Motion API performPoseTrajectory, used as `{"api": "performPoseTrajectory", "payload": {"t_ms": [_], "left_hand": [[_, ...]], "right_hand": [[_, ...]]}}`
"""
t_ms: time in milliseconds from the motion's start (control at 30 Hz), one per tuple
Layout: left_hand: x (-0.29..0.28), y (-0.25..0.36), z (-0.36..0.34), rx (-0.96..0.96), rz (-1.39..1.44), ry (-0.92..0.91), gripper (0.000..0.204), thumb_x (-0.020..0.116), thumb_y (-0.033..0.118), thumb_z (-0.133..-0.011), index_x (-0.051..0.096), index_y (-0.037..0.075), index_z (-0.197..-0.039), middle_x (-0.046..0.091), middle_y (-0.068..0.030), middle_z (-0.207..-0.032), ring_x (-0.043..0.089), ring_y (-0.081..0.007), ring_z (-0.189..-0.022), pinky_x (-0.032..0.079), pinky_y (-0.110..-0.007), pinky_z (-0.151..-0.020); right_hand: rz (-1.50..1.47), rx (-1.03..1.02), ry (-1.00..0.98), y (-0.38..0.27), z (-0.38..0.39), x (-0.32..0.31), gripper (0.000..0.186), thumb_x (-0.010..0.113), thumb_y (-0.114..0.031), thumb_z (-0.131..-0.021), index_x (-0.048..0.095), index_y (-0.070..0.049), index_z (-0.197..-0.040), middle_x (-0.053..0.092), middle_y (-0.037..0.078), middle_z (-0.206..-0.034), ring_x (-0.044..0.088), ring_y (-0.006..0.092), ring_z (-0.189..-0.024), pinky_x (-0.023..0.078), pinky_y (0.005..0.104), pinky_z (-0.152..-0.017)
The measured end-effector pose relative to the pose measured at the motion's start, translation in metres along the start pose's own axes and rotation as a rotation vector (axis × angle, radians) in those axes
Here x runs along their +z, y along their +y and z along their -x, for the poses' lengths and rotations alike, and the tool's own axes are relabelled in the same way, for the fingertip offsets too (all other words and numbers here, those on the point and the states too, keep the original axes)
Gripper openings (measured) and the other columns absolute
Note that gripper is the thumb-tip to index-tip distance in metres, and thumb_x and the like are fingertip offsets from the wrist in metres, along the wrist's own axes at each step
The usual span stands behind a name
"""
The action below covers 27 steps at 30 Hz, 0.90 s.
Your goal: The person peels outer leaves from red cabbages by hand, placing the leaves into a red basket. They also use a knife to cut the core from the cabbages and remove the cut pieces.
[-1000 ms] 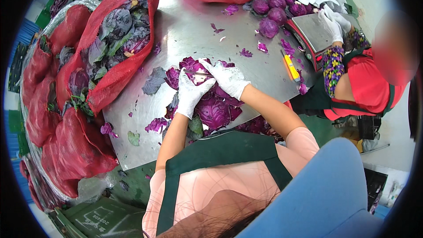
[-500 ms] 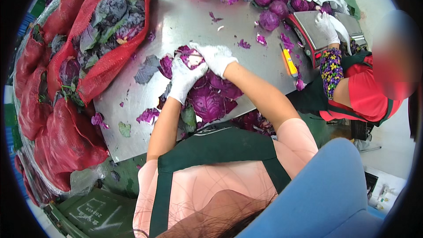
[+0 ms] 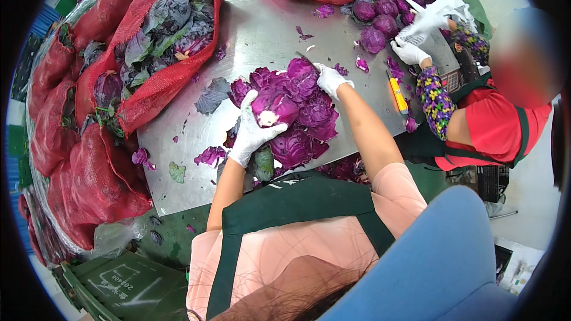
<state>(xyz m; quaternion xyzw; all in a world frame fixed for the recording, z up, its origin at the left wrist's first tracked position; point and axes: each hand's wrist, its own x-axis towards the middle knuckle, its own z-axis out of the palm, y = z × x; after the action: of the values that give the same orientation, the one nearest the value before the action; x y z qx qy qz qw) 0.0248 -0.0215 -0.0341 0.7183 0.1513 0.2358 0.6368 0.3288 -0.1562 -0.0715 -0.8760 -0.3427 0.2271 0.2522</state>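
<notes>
My gloved left hand (image 3: 253, 137) grips a purple cabbage (image 3: 275, 106) from its left and lower side, the pale cut stem facing me. To its right, my gloved right hand (image 3: 334, 81) is closed, and a thin dark strip that looks like a knife blade (image 3: 305, 58) sticks out from its fingers toward the left. The handle is hidden in the glove. Around the held cabbage lies a heap of loose purple leaves (image 3: 292, 147) and other cabbage parts on the metal table (image 3: 250, 30).
Red mesh sacks (image 3: 104, 178) crowd the left; an open sack (image 3: 205, 41) holds untrimmed cabbages. Trimmed cabbages (image 3: 373, 40) are piled at the far right. A yellow cutter (image 3: 398, 95) lies near a co-worker's gloved hand (image 3: 410, 53). A green crate (image 3: 128, 288) stands lower left.
My hands have moved apart: the right went right with the blade-like strip now showing, while the left holds a cabbage with its stem exposed. The co-worker's hands moved onto white cloth or netting.
</notes>
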Motion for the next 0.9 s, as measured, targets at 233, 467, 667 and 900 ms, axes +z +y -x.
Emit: {"api": "performPoseTrajectory", "payload": {"t_ms": [233, 467, 667, 900], "left_hand": [[-0.03, 0.006, 0.037, -0.028, -0.185, 0.057, 0.124, 0.099, 0.026, -0.056, 0.024, -0.001, -0.151, 0.034, -0.0185, -0.15, 0.036, -0.0298, -0.14, 0.032, -0.042, -0.117], [-0.014, 0.052, 0.033, -0.352, -0.002, 0.19, 0.124, 0.095, 0.037, -0.063, 0.021, -0.01, -0.15, 0.045, -0.0208, -0.141, 0.047, -0.0279, -0.131, 0.038, -0.038, -0.113], [0.016, 0.062, 0.06, -0.102, -0.555, 0.145, 0.125, 0.097, 0.036, -0.059, 0.023, -0.005, -0.152, 0.038, -0.0234, -0.146, 0.038, -0.0333, -0.139, 0.033, -0.042, -0.116], [-0.017, 0.066, 0.066, -0.068, -0.516, 0.01, 0.12, 0.097, 0.035, -0.056, 0.032, 0.003, -0.152, 0.04, -0.0215, -0.139, 0.042, -0.0375, -0.133, 0.039, -0.045, -0.112]], "right_hand": [[-0.451, -0.345, -0.045, -0.14, 0.094, -0.014, 0.052, 0.07, -0.019, -0.09, 0.056, -0.01, -0.139, 0.067, 0.019, -0.126, 0.065, 0.0282, -0.114, 0.05, 0.0383, -0.097], [-0.416, -0.364, -0.172, -0.163, 0.127, 0.024, 0.068, 0.071, -0.047, -0.087, 0.056, -0.003, -0.137, 0.061, 0.019, -0.135, 0.059, 0.0326, -0.125, 0.046, 0.0374, -0.105], [-0.025, -0.413, -0.1, -0.17, 0.133, 0.01, 0.069, 0.072, -0.056, -0.082, 0.062, -0.006, -0.128, 0.067, 0.019, -0.117, 0.066, 0.0346, -0.106, 0.051, 0.0424, -0.092], [-0.668, 0.151, -0.424, -0.109, 0.101, 0.027, 0.058, 0.062, -0.059, -0.09, 0.069, -0.006, -0.114, 0.061, 0.003, -0.08, 0.046, 0.0092, -0.051, 0.037, 0.0243, -0.045]]}}
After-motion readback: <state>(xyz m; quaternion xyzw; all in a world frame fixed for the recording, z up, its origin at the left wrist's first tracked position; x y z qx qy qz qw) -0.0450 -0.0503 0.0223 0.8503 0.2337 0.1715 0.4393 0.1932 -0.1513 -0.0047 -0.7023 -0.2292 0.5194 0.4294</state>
